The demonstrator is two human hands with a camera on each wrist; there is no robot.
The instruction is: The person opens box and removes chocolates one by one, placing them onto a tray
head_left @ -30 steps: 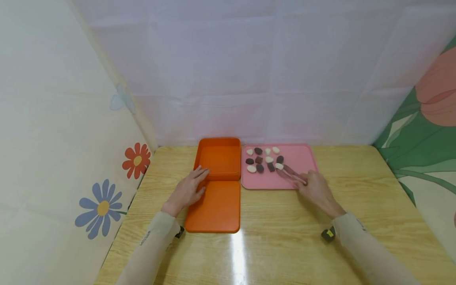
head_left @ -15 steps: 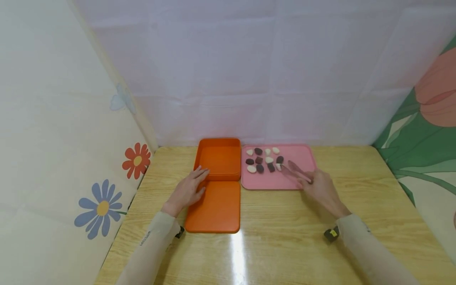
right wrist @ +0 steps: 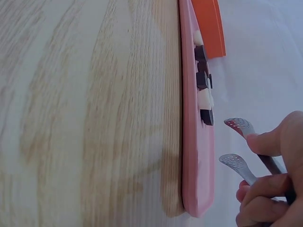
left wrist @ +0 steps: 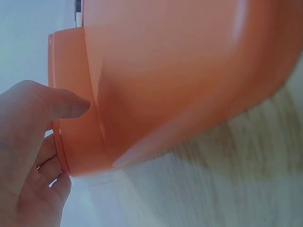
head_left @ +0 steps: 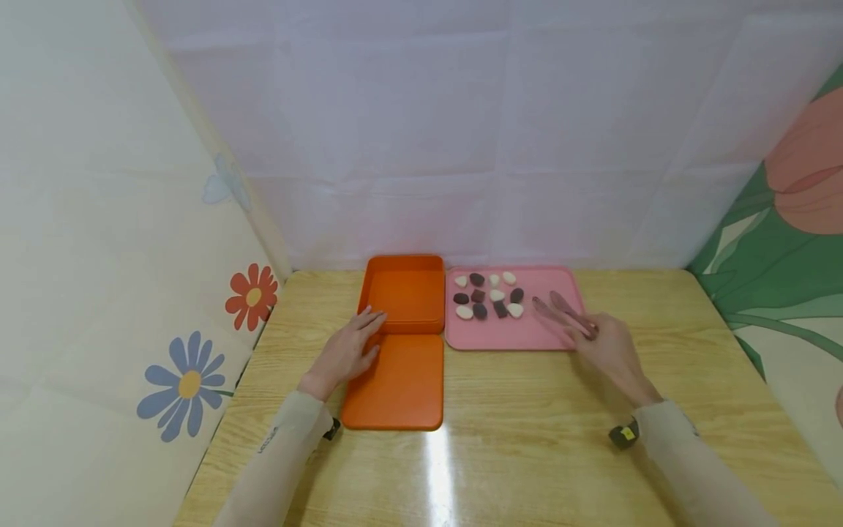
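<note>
My left hand (head_left: pixel 342 359) holds the near left corner of an open orange box (head_left: pixel 405 293). In the left wrist view the thumb (left wrist: pixel 71 103) lies over its front wall and the other fingers (left wrist: pixel 49 165) bend over the rim. My right hand (head_left: pixel 609 355) grips metal tongs (head_left: pixel 565 313) by their arms. Their perforated tips (right wrist: pixel 236 163) stand apart with nothing between them, above the right part of a pink tray (head_left: pixel 553 282). Dark and white chocolate-like pieces stand in rows on the tray, among them a white piece (head_left: pixel 515 311) at the near right.
An orange lid (head_left: pixel 395 395) lies flat on the wooden table (head_left: pixel 520 439), directly in front of the box. The pink tray stands close against the box's right side. Behind them rises a pale cloth wall (head_left: pixel 408 146), with flowered panels to either side.
The tongs have let go of the white piece, which now stands in the near row. My right hand has drawn back to the right with them. The left hand has stayed put.
</note>
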